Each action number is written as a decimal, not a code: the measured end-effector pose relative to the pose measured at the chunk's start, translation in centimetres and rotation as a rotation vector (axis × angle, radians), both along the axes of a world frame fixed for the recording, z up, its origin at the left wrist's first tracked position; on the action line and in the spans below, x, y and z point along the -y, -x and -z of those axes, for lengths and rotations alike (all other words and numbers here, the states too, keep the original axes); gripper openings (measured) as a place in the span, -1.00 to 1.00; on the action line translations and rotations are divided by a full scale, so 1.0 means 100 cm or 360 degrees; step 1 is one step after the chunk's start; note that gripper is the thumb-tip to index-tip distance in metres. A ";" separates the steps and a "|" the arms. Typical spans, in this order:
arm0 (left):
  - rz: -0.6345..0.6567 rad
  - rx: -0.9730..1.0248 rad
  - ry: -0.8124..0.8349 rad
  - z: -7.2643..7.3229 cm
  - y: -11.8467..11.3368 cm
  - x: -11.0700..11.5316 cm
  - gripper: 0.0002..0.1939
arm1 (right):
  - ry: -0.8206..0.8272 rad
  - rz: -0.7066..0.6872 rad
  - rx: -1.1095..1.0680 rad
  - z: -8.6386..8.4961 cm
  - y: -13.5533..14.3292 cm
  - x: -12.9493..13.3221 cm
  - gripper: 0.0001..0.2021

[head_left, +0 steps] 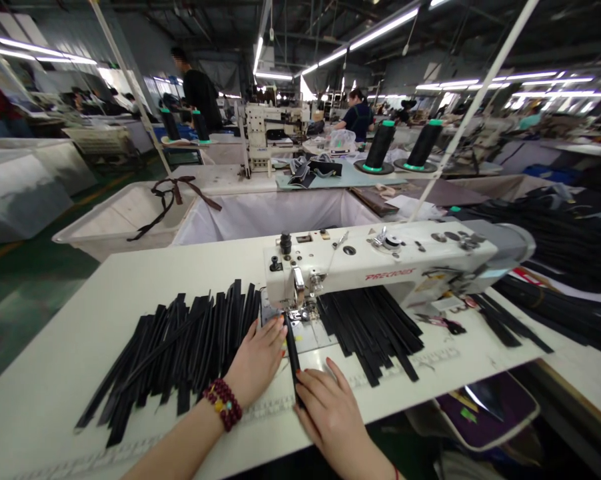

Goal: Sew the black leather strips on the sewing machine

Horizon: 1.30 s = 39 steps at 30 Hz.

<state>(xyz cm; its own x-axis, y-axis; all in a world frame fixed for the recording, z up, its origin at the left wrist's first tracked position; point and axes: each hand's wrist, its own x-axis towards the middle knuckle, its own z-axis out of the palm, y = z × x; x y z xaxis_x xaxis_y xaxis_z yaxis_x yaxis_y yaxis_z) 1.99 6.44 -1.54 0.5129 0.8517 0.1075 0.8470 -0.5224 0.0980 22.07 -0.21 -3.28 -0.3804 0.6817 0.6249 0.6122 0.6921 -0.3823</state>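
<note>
A pale worktable (150, 277), printed with ruler markings (433, 360) along its near edge, carries a white sewing machine (350, 267) in a broad workshop with tube lights (380, 31) and a green floor (15, 313). Beyond the sewing machine come a cloth-lined bin (280, 210), a second machine (260, 137) and two black thread cones (380, 147) with green ends; farther back, one co-worker (358, 120) is at a bench and another person (198, 93) stands. Far left of the sewing machine, a brown band (208, 199) drapes across a white tub (88, 235); to its right lies a dark heap (560, 227). A pile of black strips (180, 353) spreads left of the sewing machine, while a second pile (375, 330) lies beneath its arm, which hides the far ends; scissors (454, 327) rest just right of that pile. A single black strip (291, 347) runs from the sewing machine's presser foot toward the near edge. The left hand (258, 357), fingers outstretched, lies flat beside the foot; the right hand (330, 403) has its fingers on the strip's near end, thumb apart, though I cannot tell whether they pinch it.
</note>
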 end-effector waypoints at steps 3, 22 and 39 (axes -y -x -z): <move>0.0046 -0.0026 -0.0047 0.001 0.001 0.007 -0.60 | -0.0075 -0.0010 0.0133 0.000 -0.006 0.011 -0.81; 0.0026 -0.0157 0.0027 -0.005 0.005 -0.015 -0.59 | 0.0004 -0.0104 0.0347 -0.005 -0.008 -0.015 -0.77; -0.0038 -0.0225 0.0049 0.003 0.005 -0.029 -0.61 | 0.0161 -0.0053 0.0466 -0.004 0.010 -0.065 -0.74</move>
<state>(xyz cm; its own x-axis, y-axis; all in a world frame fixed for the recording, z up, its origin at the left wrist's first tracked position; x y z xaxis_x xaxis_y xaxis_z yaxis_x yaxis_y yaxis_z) 1.49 9.36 -1.88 0.5008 0.8655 0.0092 0.8656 -0.5007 -0.0072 21.09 6.30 -2.86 -0.5575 0.7190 0.4151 0.6840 0.6811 -0.2611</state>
